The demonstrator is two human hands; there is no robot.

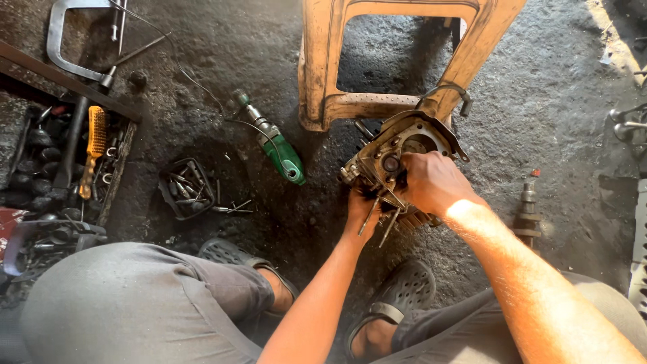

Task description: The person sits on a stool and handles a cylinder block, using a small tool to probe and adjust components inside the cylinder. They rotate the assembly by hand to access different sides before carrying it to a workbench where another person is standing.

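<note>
Grey-trousered knees and black sandals (397, 296) nearest, on oily concrete floor (552, 101). Beyond them, 2 bare hands on grimy engine cylinder head (404, 145), propped against worn plastic stool (350, 101). Left hand (360, 212) cupped beneath; right hand (431, 182) closed over top, grip contents hidden, possibly a fastener. Long studs still fitted. Green drill (283, 155) and tray of bolts (187, 187) lying left.

Both hands (404, 195) grip a greasy engine block (397, 152).
</note>
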